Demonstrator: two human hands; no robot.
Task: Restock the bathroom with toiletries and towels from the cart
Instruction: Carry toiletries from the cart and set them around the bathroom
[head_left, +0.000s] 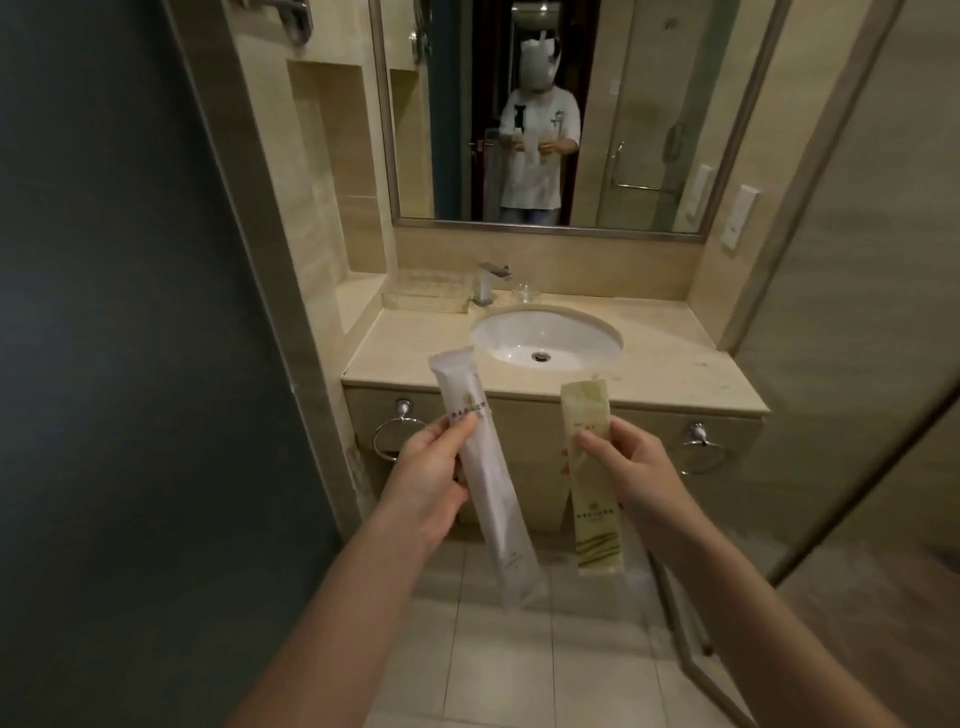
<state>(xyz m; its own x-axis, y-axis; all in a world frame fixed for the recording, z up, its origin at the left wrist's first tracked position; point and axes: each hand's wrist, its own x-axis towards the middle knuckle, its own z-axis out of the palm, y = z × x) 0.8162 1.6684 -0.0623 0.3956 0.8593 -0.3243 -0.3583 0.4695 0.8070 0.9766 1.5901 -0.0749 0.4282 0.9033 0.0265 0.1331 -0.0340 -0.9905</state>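
- Two slim sealed packets are held in the air in front of the vanity, above the pale floor tiles (498, 649). The left grip (431, 478) is clamped on a long white packet (485, 483), thumb and fingers around its upper half. The right grip (628, 467) pinches a shorter pale green packet (597, 525).
- Each packet carries a small emblem and a line of print, too small to read; the green one has darker stripes near its lower end.
- Beyond them lies a beige stone worktop (675, 364) with an oval white basin (545, 338) sunk into it.
- Behind the basin stands a chrome tap (488, 283), with a clear glass (527, 293) just beside it and a clear tray (426, 301) at the back left.
- One towel ring (395, 431) hangs at the left of the vanity front, another (698, 447) at the right.
- Above, a framed mirror (540, 104) reflects a person in a white top holding both packets.
- On the left is a dark door (104, 312), on the right a glass shower panel (857, 364), and a white switch plate (740, 218) sits on the right wall.
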